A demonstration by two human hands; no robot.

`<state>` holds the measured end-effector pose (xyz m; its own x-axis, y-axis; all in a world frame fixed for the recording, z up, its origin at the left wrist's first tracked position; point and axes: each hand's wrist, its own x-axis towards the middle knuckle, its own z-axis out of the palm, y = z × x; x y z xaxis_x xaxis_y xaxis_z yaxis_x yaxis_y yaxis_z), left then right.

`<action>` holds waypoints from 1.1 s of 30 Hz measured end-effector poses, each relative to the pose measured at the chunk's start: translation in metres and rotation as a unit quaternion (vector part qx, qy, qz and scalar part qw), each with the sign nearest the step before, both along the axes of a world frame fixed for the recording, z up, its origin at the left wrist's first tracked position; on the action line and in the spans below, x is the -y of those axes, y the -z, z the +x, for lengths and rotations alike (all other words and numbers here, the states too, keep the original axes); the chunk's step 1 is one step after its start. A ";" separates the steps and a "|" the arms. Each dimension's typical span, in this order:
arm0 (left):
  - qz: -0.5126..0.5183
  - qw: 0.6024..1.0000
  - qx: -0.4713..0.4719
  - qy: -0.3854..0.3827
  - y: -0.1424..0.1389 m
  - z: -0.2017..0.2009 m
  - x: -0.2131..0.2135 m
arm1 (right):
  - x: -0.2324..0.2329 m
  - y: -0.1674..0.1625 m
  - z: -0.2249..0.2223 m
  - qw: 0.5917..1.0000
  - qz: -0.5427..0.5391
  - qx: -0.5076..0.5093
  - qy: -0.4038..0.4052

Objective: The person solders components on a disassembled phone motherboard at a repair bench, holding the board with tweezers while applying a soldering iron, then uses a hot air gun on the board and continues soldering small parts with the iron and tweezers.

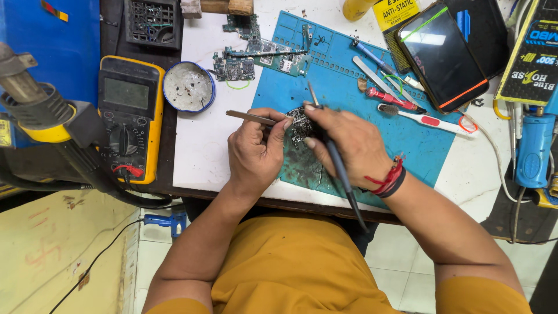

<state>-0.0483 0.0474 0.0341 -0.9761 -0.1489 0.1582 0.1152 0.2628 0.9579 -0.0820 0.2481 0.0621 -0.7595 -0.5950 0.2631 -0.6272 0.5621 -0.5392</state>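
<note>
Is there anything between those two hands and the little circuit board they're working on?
Nothing visible. The left hand brings metal tweezers to the small dark circuit board, and the right hand holds a thin dark soldering iron over it on the blue work mat.

I am looking at an electronics repair workshop: a blue work mat (372, 116), bare circuit boards (256, 55), a yellow multimeter (129, 113), a hot-air gun (43, 119), screwdrivers (390, 99) and a phone (442, 55) crowd the bench.
</note>
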 end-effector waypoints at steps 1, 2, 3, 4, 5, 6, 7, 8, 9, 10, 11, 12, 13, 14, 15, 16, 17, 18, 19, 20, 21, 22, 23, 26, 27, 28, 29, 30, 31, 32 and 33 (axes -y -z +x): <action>-0.002 1.000 -0.004 -0.001 0.000 0.001 0.000 | 0.001 -0.001 0.001 1.000 0.022 -0.006 -0.010; -0.001 1.000 -0.005 0.000 0.000 0.001 0.001 | 0.002 -0.003 0.002 1.000 0.018 -0.016 -0.013; 0.000 1.000 -0.006 0.000 0.000 0.001 0.001 | 0.002 -0.004 0.002 0.999 0.014 -0.026 -0.017; 0.000 1.000 -0.007 0.000 -0.001 0.002 0.001 | 0.003 -0.004 0.003 0.999 0.009 -0.036 -0.022; 0.000 1.000 -0.008 -0.003 -0.001 0.002 0.002 | 0.003 -0.005 0.003 0.999 0.010 -0.042 -0.017; 0.001 1.000 -0.009 -0.004 -0.001 0.003 0.001 | 0.003 -0.005 0.004 0.999 0.012 -0.048 -0.011; 0.001 1.000 -0.010 -0.005 -0.001 0.002 0.001 | 0.003 -0.004 0.004 0.998 0.013 -0.054 -0.004; 0.000 1.000 -0.011 -0.005 -0.001 0.003 0.001 | 0.003 -0.005 0.005 0.999 0.026 -0.042 -0.005; -0.001 1.000 -0.012 -0.005 -0.002 0.003 0.002 | 0.002 -0.005 0.005 0.999 0.039 -0.030 -0.006; -0.002 1.000 -0.011 -0.004 -0.002 0.003 0.002 | 0.002 -0.005 0.006 0.998 0.052 -0.016 -0.007; -0.003 1.000 -0.008 -0.004 -0.002 0.003 0.002 | 0.002 -0.005 0.006 0.999 0.037 -0.036 -0.004; -0.005 1.000 -0.004 -0.004 -0.001 0.003 0.002 | 0.003 -0.006 0.006 0.998 0.022 -0.056 -0.002; -0.006 1.000 -0.001 -0.005 -0.001 0.003 0.002 | 0.004 -0.006 0.006 0.997 0.006 -0.076 0.001; -0.003 1.000 0.003 -0.005 -0.002 0.004 0.002 | 0.004 -0.008 0.007 0.998 0.013 -0.067 -0.004; 0.000 1.000 0.007 -0.004 -0.002 0.004 0.001 | 0.004 -0.009 0.007 0.998 0.021 -0.057 -0.008; 0.003 1.000 0.011 -0.003 -0.002 0.004 0.001 | 0.004 -0.010 0.007 0.998 0.029 -0.047 -0.012; 0.005 1.000 0.010 -0.002 -0.002 0.004 0.000 | 0.004 -0.011 0.006 0.998 0.032 -0.050 -0.013; 0.008 1.000 0.009 -0.002 -0.002 0.004 0.000 | 0.004 -0.011 0.005 0.998 0.034 -0.053 -0.015; 0.010 1.000 0.008 -0.002 -0.002 0.004 0.000 | 0.004 -0.011 0.005 0.998 0.037 -0.056 -0.018; 0.006 1.000 0.002 -0.002 -0.002 0.004 0.000 | 0.003 -0.011 0.005 0.998 0.032 -0.058 -0.012; 0.002 1.000 -0.005 -0.002 -0.002 0.004 0.000 | 0.003 -0.010 0.005 0.998 0.027 -0.060 -0.007; -0.001 1.000 -0.011 -0.002 -0.002 0.004 0.001 | 0.002 -0.009 0.005 0.998 0.022 -0.062 -0.002; -0.003 1.000 -0.011 0.000 -0.002 0.004 0.002 | 0.000 -0.008 0.005 0.997 0.021 -0.068 -0.001; -0.006 1.000 -0.007 0.002 -0.002 0.004 0.003 | -0.005 -0.004 0.007 0.998 0.007 -0.060 0.009; -0.007 1.000 -0.006 0.000 -0.002 0.004 0.002 | -0.007 -0.003 0.008 0.999 -0.004 -0.040 0.017; -0.008 1.000 -0.005 0.000 -0.002 0.004 0.002 | -0.008 -0.002 0.010 0.999 -0.016 -0.020 0.026; 0.000 1.000 -0.003 -0.001 -0.002 0.003 0.002 | -0.009 -0.001 0.011 0.998 -0.054 0.006 0.043; 0.008 1.000 -0.002 -0.002 -0.002 0.003 0.002 | -0.009 0.001 0.012 0.994 -0.092 0.031 0.060; 0.016 1.000 0.000 -0.003 -0.002 0.003 0.002 | -0.009 0.001 0.013 0.987 -0.129 0.058 0.076; 0.019 1.000 -0.002 -0.003 -0.001 0.003 0.002 | -0.010 0.002 0.013 0.990 -0.118 0.028 0.068; 0.022 1.000 -0.005 -0.003 -0.001 0.003 0.002 | -0.010 0.002 0.011 0.993 -0.107 -0.002 0.059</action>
